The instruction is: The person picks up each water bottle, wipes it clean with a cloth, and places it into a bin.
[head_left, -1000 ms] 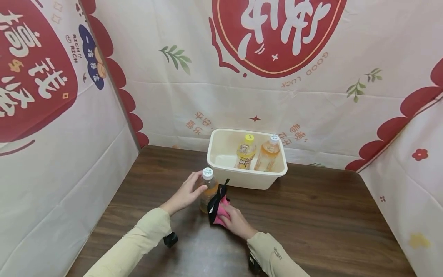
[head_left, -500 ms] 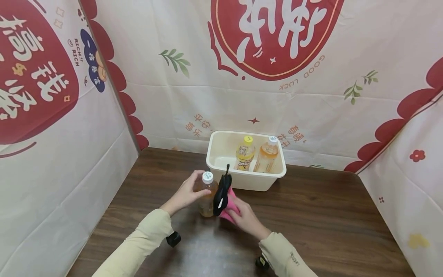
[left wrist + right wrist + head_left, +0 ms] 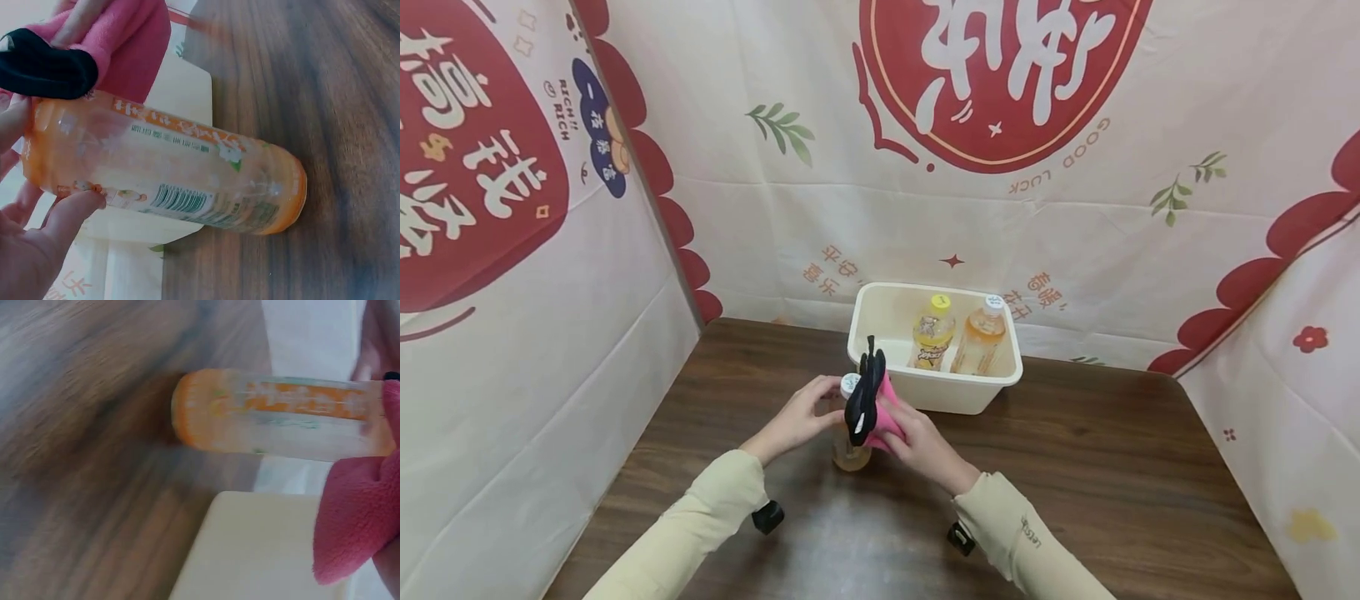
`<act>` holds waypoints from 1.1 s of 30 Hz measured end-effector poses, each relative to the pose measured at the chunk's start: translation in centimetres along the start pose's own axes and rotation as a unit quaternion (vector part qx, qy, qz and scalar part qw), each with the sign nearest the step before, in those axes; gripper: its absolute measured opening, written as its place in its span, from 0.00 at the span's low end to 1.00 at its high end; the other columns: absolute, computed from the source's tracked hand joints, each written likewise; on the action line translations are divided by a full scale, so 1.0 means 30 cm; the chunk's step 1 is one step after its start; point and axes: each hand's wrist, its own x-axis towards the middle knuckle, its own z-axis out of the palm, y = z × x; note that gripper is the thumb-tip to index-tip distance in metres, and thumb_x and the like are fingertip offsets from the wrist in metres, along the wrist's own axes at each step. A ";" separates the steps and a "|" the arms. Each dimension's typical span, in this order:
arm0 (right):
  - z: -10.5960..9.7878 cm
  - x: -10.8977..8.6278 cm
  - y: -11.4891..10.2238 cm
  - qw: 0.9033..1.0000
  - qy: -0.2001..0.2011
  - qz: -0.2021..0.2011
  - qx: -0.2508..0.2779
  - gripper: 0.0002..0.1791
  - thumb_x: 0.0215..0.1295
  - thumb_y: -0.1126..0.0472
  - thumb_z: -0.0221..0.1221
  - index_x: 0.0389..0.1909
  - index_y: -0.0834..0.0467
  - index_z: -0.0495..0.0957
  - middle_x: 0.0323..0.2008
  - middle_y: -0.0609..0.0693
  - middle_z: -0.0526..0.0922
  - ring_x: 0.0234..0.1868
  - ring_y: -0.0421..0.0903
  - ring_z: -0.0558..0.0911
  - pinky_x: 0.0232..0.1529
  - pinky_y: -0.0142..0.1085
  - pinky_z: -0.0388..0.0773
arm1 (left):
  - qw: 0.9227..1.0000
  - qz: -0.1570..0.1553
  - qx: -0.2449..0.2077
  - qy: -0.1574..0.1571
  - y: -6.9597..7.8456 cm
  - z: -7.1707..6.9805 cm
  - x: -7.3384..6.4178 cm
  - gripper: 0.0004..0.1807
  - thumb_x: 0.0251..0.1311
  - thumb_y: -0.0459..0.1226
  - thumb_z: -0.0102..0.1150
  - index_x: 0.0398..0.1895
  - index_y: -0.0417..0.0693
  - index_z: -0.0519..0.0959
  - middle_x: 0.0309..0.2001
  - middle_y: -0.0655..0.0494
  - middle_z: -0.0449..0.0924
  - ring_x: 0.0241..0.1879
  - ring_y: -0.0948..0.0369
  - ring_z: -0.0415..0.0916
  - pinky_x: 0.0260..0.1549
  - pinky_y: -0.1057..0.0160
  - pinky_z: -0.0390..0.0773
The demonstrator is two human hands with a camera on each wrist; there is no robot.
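Note:
A clear drink bottle (image 3: 181, 169) with an orange label and a white cap stands upright on the brown table (image 3: 1075, 467). My left hand (image 3: 795, 422) grips its upper part, thumb and fingers around it. My right hand (image 3: 929, 450) holds a bunched pink fluffy cloth (image 3: 889, 419) with a thick black edge and a short black loop. This cloth lies against the bottle's upper side, and its black edge (image 3: 47, 65) crosses near the neck in the left wrist view. In the head view cloth and hand cover much of the bottle.
Just behind the bottle is a cream plastic tub (image 3: 936, 390). Inside it stand a yellow-capped bottle (image 3: 932, 337) and a white-capped orange bottle (image 3: 981, 340), towards its right side. Printed white cloth walls (image 3: 737, 233) enclose the table's back and sides.
The right hand has lifted the pink cloth from the bottle's lower side up to its upper part, with the black edge now across its front. The left hand keeps hold of the bottle.

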 end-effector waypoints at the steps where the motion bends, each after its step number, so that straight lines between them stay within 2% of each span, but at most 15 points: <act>1: 0.009 -0.008 0.005 1.000 0.008 0.000 -0.001 0.23 0.54 0.72 0.59 0.54 0.66 0.72 0.54 0.63 0.73 0.51 0.54 0.75 0.49 0.45 0.72 | 1.000 -0.001 -0.002 0.001 0.000 0.003 0.000 0.21 0.53 0.33 0.62 0.51 0.37 0.71 0.45 0.45 0.73 0.46 0.51 0.72 0.48 0.52 0.71; 6: 0.074 -0.083 0.047 0.999 0.024 0.014 0.018 0.15 0.54 0.72 0.59 0.44 0.63 0.76 0.45 0.58 0.78 0.43 0.48 0.78 0.43 0.41 0.76 | 1.000 -0.020 -0.013 -0.005 0.009 0.013 -0.005 0.23 0.53 0.37 0.62 0.53 0.40 0.70 0.47 0.46 0.72 0.49 0.52 0.71 0.49 0.51 0.70; 10: 0.126 -0.135 0.092 0.999 -0.022 0.032 0.010 0.10 0.58 0.69 0.58 0.42 0.60 0.76 0.42 0.54 0.79 0.41 0.44 0.78 0.42 0.38 0.76 | 0.999 -0.031 -0.015 -0.001 0.013 0.011 -0.007 0.24 0.53 0.37 0.62 0.53 0.42 0.69 0.48 0.48 0.71 0.49 0.52 0.70 0.49 0.49 0.70; 15: 0.152 -0.171 0.131 0.994 -0.089 0.058 -0.012 0.08 0.60 0.65 0.57 0.40 0.58 0.77 0.40 0.52 0.80 0.40 0.43 0.78 0.41 0.37 0.75 | 0.999 -0.028 -0.017 -0.008 0.010 0.007 -0.006 0.24 0.54 0.37 0.61 0.54 0.41 0.69 0.49 0.47 0.71 0.50 0.51 0.69 0.49 0.46 0.68; 17: 0.155 -0.181 0.138 0.992 -0.106 0.065 -0.019 0.08 0.61 0.65 0.56 0.41 0.58 0.77 0.40 0.52 0.80 0.40 0.44 0.78 0.41 0.38 0.75 | 0.999 -0.029 -0.019 -0.009 0.004 0.008 -0.005 0.24 0.54 0.37 0.61 0.54 0.41 0.69 0.49 0.47 0.71 0.49 0.51 0.69 0.49 0.45 0.68; 19: 0.152 -0.183 0.138 0.992 -0.106 0.066 -0.023 0.10 0.61 0.65 0.56 0.43 0.59 0.77 0.43 0.53 0.80 0.44 0.45 0.79 0.44 0.39 0.75 | 0.999 -0.032 -0.015 -0.008 -0.001 0.010 -0.004 0.24 0.54 0.37 0.62 0.54 0.41 0.69 0.48 0.47 0.71 0.49 0.51 0.69 0.49 0.46 0.68; 24: 0.080 -0.130 0.082 0.997 -0.047 0.057 0.022 0.11 0.59 0.66 0.57 0.44 0.59 0.77 0.44 0.56 0.80 0.42 0.44 0.79 0.42 0.38 0.76 | 1.000 -0.030 -0.003 -0.008 -0.007 0.013 0.002 0.24 0.54 0.37 0.62 0.54 0.41 0.69 0.47 0.47 0.72 0.48 0.52 0.70 0.48 0.49 0.69; 27: 0.018 -0.074 0.039 0.998 -0.019 0.036 0.040 0.14 0.58 0.68 0.58 0.47 0.61 0.77 0.43 0.56 0.80 0.39 0.43 0.78 0.40 0.38 0.76 | 1.000 -0.019 -0.003 -0.008 -0.007 0.014 0.003 0.23 0.54 0.37 0.61 0.53 0.40 0.69 0.46 0.47 0.72 0.47 0.52 0.71 0.47 0.51 0.70; 30: -0.034 -0.023 0.002 0.999 -0.022 0.012 0.033 0.18 0.57 0.68 0.58 0.51 0.62 0.75 0.49 0.57 0.78 0.45 0.45 0.78 0.44 0.40 0.75 | 1.000 -0.013 -0.006 -0.007 -0.005 0.013 0.001 0.22 0.55 0.36 0.60 0.53 0.40 0.69 0.46 0.46 0.72 0.47 0.51 0.71 0.47 0.52 0.71; 33: -0.052 0.008 -0.024 0.999 -0.034 0.008 0.018 0.20 0.57 0.68 0.59 0.52 0.62 0.74 0.54 0.57 0.75 0.51 0.47 0.76 0.49 0.41 0.73 | 1.000 -0.007 -0.013 -0.007 0.000 0.010 -0.004 0.21 0.55 0.33 0.60 0.52 0.38 0.69 0.45 0.45 0.72 0.47 0.50 0.72 0.48 0.49 0.71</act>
